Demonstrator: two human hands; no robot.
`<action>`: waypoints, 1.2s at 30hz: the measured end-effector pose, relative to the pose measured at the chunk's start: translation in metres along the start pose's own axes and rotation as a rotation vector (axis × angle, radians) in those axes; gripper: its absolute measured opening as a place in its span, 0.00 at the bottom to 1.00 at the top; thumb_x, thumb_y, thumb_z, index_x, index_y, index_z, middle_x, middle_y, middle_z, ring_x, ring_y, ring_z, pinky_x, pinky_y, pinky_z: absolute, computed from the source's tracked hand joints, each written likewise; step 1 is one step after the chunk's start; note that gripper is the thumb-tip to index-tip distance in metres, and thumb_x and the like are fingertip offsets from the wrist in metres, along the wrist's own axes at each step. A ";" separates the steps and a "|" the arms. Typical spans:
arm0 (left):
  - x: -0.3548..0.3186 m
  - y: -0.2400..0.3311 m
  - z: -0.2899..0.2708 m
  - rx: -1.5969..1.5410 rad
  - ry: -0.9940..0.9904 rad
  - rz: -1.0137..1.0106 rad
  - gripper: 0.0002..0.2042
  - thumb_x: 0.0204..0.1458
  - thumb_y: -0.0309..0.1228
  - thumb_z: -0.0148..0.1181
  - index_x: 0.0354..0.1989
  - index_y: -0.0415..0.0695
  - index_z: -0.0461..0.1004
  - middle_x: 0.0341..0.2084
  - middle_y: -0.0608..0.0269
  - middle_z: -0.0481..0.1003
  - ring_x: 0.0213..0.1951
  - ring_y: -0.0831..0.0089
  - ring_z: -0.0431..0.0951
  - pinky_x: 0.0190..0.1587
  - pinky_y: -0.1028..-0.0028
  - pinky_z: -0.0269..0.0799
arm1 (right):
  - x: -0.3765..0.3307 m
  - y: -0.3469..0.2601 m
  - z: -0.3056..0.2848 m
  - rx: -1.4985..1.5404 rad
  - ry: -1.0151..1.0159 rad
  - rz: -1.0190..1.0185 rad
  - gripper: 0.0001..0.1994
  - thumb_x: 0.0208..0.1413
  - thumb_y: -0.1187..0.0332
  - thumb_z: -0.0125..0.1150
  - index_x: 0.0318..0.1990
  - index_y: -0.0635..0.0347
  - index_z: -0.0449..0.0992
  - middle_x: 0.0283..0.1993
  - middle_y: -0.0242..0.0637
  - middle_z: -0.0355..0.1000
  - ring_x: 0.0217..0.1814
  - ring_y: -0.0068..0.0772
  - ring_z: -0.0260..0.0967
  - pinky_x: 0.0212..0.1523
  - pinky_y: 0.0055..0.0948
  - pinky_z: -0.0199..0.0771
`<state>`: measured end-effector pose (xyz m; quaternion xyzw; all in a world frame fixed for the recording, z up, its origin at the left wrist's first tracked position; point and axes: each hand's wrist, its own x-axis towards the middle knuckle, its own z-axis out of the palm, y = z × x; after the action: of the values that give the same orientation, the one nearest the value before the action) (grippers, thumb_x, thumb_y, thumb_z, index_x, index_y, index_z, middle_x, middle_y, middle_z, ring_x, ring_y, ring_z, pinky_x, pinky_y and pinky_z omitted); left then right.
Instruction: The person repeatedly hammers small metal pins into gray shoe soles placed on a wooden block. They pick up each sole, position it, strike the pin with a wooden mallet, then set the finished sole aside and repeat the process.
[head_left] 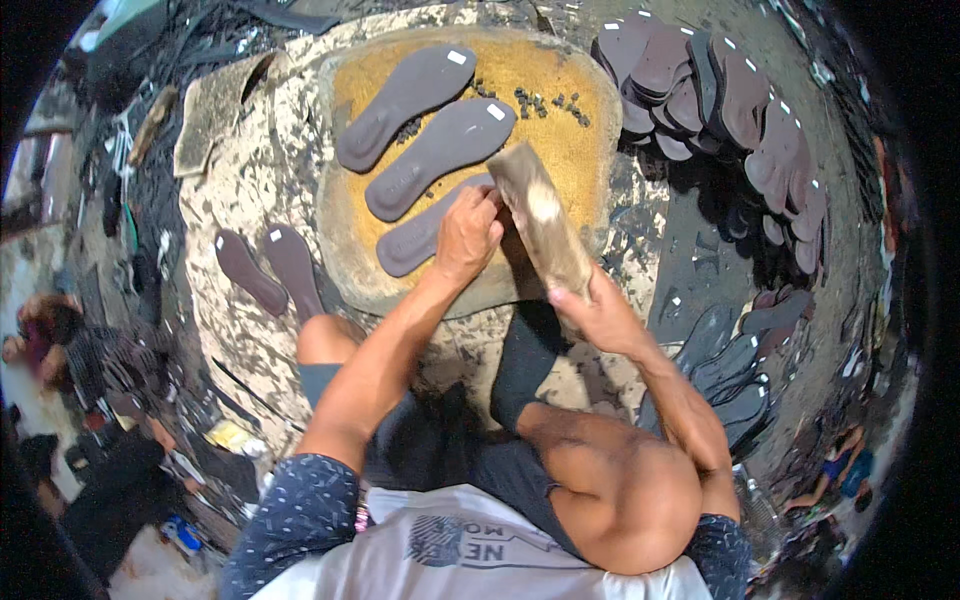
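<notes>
My right hand (603, 312) grips one end of a worn wooden block (545, 222), shaped like a thick paddle. The block is raised and tilted beside my left hand. My left hand (469, 234) is closed in a pinch over the upper end of a grey shoe sole (415, 240); what its fingers hold, if anything, is hidden. Part of that sole lies under the hand. Just beyond it, a second grey sole (440, 160) and a third grey sole (405, 105) lie side by side, each with a small white sticker.
The soles rest on a yellowish board (575, 60) strewn with small black scraps (540, 105). Two brown soles (292, 265) lie at left. Overlapping piles of dark soles (740, 95) curve along the right. More grey soles (730, 365) lie beside my right forearm. My bent knee (625, 490) is close below.
</notes>
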<state>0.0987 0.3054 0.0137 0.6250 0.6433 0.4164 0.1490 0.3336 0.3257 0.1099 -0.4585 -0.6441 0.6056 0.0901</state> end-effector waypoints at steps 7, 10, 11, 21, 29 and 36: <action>0.044 0.001 -0.015 -0.595 0.375 -0.557 0.13 0.66 0.36 0.57 0.43 0.36 0.75 0.34 0.55 0.78 0.34 0.65 0.81 0.38 0.68 0.77 | 0.003 0.029 0.010 0.584 -0.113 0.380 0.22 0.66 0.49 0.58 0.50 0.61 0.68 0.31 0.39 0.76 0.27 0.30 0.76 0.28 0.32 0.81; 0.077 -0.028 -0.030 -0.581 0.329 -0.527 0.16 0.68 0.41 0.56 0.39 0.37 0.77 0.30 0.62 0.80 0.29 0.78 0.79 0.34 0.73 0.75 | 0.005 0.017 0.014 0.643 -0.138 0.481 0.20 0.67 0.50 0.56 0.49 0.61 0.68 0.31 0.39 0.76 0.27 0.31 0.77 0.27 0.33 0.81; 0.080 -0.031 -0.030 -0.427 0.209 -0.532 0.16 0.67 0.41 0.57 0.42 0.37 0.78 0.28 0.62 0.80 0.31 0.78 0.81 0.35 0.74 0.76 | 0.002 0.015 0.010 0.689 -0.164 0.504 0.20 0.67 0.50 0.56 0.48 0.61 0.69 0.31 0.40 0.76 0.27 0.32 0.77 0.27 0.34 0.81; 0.091 -0.041 -0.014 -0.169 0.105 -0.427 0.10 0.65 0.34 0.58 0.44 0.39 0.78 0.30 0.58 0.82 0.32 0.71 0.83 0.37 0.70 0.77 | 0.009 -0.021 -0.023 0.707 -0.081 0.382 0.21 0.65 0.51 0.58 0.51 0.59 0.66 0.31 0.40 0.75 0.27 0.32 0.76 0.27 0.33 0.81; 0.084 -0.048 -0.012 0.089 0.266 -0.015 0.08 0.56 0.30 0.66 0.40 0.40 0.78 0.32 0.54 0.78 0.37 0.53 0.77 0.41 0.59 0.73 | 0.037 -0.153 -0.049 0.354 0.313 -0.898 0.33 0.64 0.47 0.54 0.65 0.67 0.66 0.47 0.47 0.73 0.42 0.35 0.74 0.41 0.32 0.79; 0.081 -0.058 -0.009 0.263 0.114 -0.031 0.11 0.50 0.22 0.61 0.43 0.38 0.77 0.39 0.48 0.78 0.41 0.46 0.77 0.46 0.56 0.74 | 0.123 -0.033 -0.030 0.317 -0.296 0.057 0.24 0.66 0.53 0.59 0.59 0.64 0.71 0.51 0.42 0.75 0.51 0.26 0.72 0.51 0.31 0.74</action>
<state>0.0387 0.3848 0.0037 0.6045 0.7092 0.3612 0.0353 0.2680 0.4376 0.0920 -0.3626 -0.5337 0.7625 0.0483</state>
